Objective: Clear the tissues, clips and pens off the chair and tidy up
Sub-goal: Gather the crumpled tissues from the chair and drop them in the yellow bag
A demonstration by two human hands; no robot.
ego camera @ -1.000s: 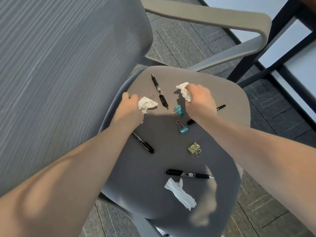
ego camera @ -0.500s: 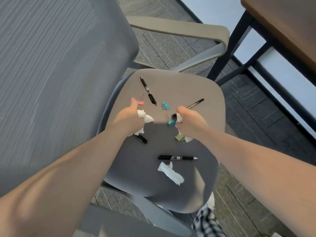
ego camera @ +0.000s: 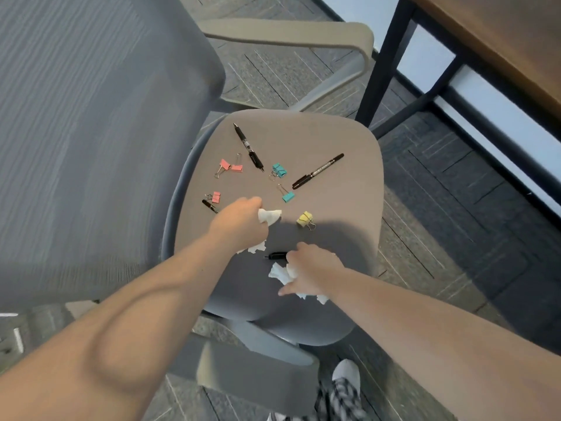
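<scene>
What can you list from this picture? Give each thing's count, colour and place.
Chair: one, grey, centre.
Pens: four, black, on seat: back, right, left edge, front.
Clips: three pink, two teal, one yellow, on seat.
Tissues: white, one in left hand, others at right hand; count unclear.
Table: one, brown, top right.
Left hand: closed on tissue.
Right hand: on tissues.

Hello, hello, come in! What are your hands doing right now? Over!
Left hand shut on a tissue. Right hand grabbing another tissue at the seat's front. Clips and pens not yet picked up. Nothing in the way.
</scene>
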